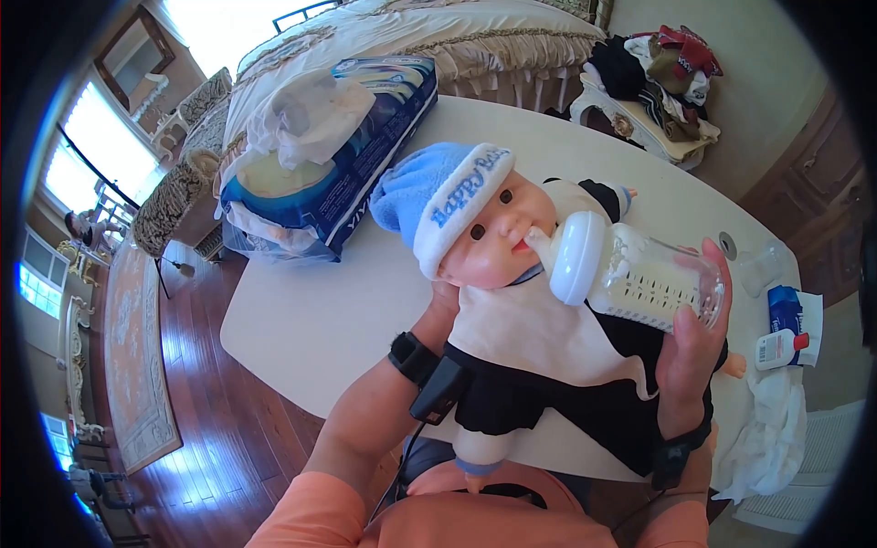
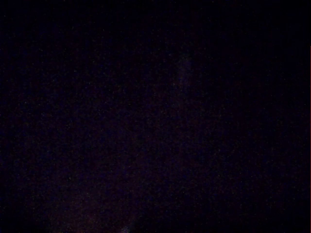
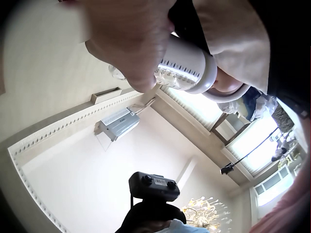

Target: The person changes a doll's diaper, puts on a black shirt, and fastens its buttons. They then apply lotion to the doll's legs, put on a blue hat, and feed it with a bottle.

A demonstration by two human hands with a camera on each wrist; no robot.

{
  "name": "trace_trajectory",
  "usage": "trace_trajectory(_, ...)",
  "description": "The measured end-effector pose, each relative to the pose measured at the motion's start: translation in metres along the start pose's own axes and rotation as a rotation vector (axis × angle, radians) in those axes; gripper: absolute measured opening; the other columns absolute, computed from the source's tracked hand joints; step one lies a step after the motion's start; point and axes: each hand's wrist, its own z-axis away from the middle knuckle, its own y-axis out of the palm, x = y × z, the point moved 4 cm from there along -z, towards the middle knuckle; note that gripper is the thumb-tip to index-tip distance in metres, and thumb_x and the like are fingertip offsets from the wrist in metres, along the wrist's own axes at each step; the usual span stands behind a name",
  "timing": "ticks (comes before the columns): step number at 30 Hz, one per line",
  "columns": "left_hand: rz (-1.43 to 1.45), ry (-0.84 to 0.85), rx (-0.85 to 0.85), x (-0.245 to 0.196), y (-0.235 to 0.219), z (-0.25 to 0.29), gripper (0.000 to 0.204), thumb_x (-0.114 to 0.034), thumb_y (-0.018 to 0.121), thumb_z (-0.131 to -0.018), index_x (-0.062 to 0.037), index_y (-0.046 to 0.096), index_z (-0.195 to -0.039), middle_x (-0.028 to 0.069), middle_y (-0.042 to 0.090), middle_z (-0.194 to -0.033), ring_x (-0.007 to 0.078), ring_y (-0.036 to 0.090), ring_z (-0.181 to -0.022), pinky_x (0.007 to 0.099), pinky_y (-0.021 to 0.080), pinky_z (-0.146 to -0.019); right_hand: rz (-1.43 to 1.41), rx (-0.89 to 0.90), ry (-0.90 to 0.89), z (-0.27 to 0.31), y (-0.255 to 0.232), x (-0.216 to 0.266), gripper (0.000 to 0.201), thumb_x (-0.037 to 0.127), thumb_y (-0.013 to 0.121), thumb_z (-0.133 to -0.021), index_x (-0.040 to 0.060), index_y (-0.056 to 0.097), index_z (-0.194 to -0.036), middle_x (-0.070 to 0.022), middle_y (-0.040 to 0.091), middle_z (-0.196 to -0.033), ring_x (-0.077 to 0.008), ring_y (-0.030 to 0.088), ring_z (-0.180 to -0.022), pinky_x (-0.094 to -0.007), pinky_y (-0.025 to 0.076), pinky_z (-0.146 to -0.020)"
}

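A baby doll [image 1: 498,233] in a blue knit-like hat [image 1: 402,196], a cream bib [image 1: 525,329] and black clothes lies face up across the person's front. My right hand [image 1: 692,342] grips the lower end of a clear baby bottle [image 1: 639,279] with black measuring marks and white contents. The bottle is tilted, its teat at the doll's mouth. In the right wrist view the same hand [image 3: 129,39] wraps the bottle [image 3: 180,68]. Under the doll's head and neck lies my left hand [image 1: 443,306], its fingers hidden. The left wrist view is nearly black.
A white table [image 1: 301,310] spreads beneath the doll. An opened blue diaper pack [image 1: 393,137] stands at back left. At the right edge are a clear container [image 1: 763,265], a blue packet [image 1: 784,310], a red-capped white bottle [image 1: 776,350] and a white cloth [image 1: 767,429].
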Motion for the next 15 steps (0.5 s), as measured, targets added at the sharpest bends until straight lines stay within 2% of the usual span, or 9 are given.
trace_trajectory(2, 0.244, -0.029, 0.197, 0.001, 0.009, 0.0, 0.053, -0.043, 0.051, -0.082, -0.0065, 0.038, -0.119, 0.0142, 0.045, -0.117, 0.0259, 0.046, -0.108, 0.0388, 0.037, -0.096, -0.025, -0.006, 0.027, -0.001, -0.002, -0.004, 0.064, 0.021, 0.05, -0.075, -0.0012, 0.026, -0.13, -0.0137, 0.042, -0.117, -0.0224, 0.042, -0.111, -0.0344, 0.032, -0.096)
trace_trajectory(4, 0.215, -0.013, 0.192, 0.0, 0.007, 0.0, 0.054, -0.044, 0.051, -0.082, -0.0065, 0.038, -0.118, 0.0141, 0.045, -0.117, 0.0261, 0.046, -0.108, 0.0388, 0.037, -0.096, -0.046, -0.015, 0.051, -0.001, -0.002, -0.006, 0.064, 0.022, 0.05, -0.075, -0.0008, 0.026, -0.13, -0.0138, 0.042, -0.117, -0.0225, 0.042, -0.111, -0.0346, 0.032, -0.096)
trace_trajectory(6, 0.188, 0.0, 0.192, 0.0, 0.005, -0.001, 0.055, -0.045, 0.051, -0.081, -0.0064, 0.038, -0.118, 0.014, 0.045, -0.117, 0.0264, 0.046, -0.108, 0.0388, 0.037, -0.096, -0.152, -0.05, 0.159, -0.002, -0.001, -0.01, 0.064, 0.024, 0.051, -0.076, -0.0004, 0.027, -0.129, -0.014, 0.042, -0.117, -0.0226, 0.043, -0.111, -0.0349, 0.033, -0.096)
trace_trajectory(9, 0.095, 0.017, 0.19, -0.003, 0.006, 0.0, 0.06, -0.049, 0.051, -0.08, -0.0061, 0.037, -0.119, 0.0145, 0.044, -0.119, 0.0274, 0.045, -0.109, 0.0395, 0.037, -0.096, -0.2, -0.072, 0.193, -0.001, 0.0, -0.011, 0.063, 0.024, 0.052, -0.076, -0.0007, 0.027, -0.129, -0.0141, 0.042, -0.117, -0.0227, 0.043, -0.111, -0.0353, 0.034, -0.095)
trace_trajectory(11, -0.049, -0.025, 0.033, -0.003, 0.004, 0.003, 0.063, -0.05, 0.05, -0.08, -0.0061, 0.036, -0.122, 0.0149, 0.042, -0.121, 0.0277, 0.044, -0.111, 0.0402, 0.036, -0.097, -0.195, -0.083, 0.196, 0.002, -0.001, -0.013, 0.063, 0.024, 0.052, -0.076, -0.0008, 0.027, -0.129, -0.0141, 0.042, -0.117, -0.0227, 0.043, -0.111, -0.0353, 0.034, -0.095)
trace_trajectory(13, -0.044, -0.002, 0.046, -0.002, 0.006, 0.003, 0.064, -0.051, 0.05, -0.079, -0.0062, 0.035, -0.123, 0.0149, 0.041, -0.122, 0.0278, 0.043, -0.112, 0.0405, 0.036, -0.097, -0.194, -0.094, 0.194, 0.003, -0.001, -0.013, 0.063, 0.024, 0.051, -0.076, -0.0008, 0.027, -0.129, -0.0142, 0.042, -0.118, -0.0228, 0.043, -0.111, -0.0352, 0.034, -0.095)
trace_trajectory(15, -0.045, 0.017, 0.06, -0.002, 0.0, 0.002, 0.066, -0.052, 0.05, -0.079, -0.0062, 0.034, -0.124, 0.0149, 0.041, -0.123, 0.0279, 0.042, -0.113, 0.0408, 0.035, -0.097, -0.305, -0.124, 0.206, 0.004, 0.001, -0.012, 0.059, 0.013, 0.053, -0.075, 0.0004, 0.03, -0.128, -0.012, 0.044, -0.113, -0.0184, 0.046, -0.104, -0.0308, 0.036, -0.092)
